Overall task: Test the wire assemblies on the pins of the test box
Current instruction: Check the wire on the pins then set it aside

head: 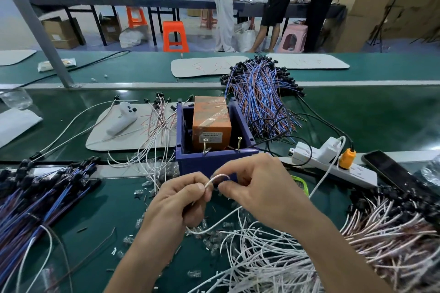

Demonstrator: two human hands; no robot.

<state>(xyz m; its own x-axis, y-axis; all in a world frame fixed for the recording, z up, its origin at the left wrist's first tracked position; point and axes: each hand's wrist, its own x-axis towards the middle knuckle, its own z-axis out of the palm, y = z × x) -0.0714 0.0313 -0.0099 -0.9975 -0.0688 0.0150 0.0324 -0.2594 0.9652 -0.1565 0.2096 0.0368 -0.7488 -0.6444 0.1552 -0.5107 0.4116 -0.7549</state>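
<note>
The blue test box (209, 162) stands mid-table with an orange block (210, 121) inside and two brass screw pins, one on the left (204, 146) and one on the right (238, 143), at its front edge. Just in front of the box, my left hand (178, 200) and my right hand (257, 185) pinch the two ends of one white wire assembly (217, 178), which arcs between my fingertips below the pins. A pile of white wire assemblies (285, 257) lies under my right forearm.
Blue and brown wire bundles lie at the left (35, 197) and behind the box (262, 97). A white power strip (333, 164) and a phone (390, 173) sit to the right. Tested wires lie on a white mat (133, 131). Small clear connectors (142, 191) litter the green belt.
</note>
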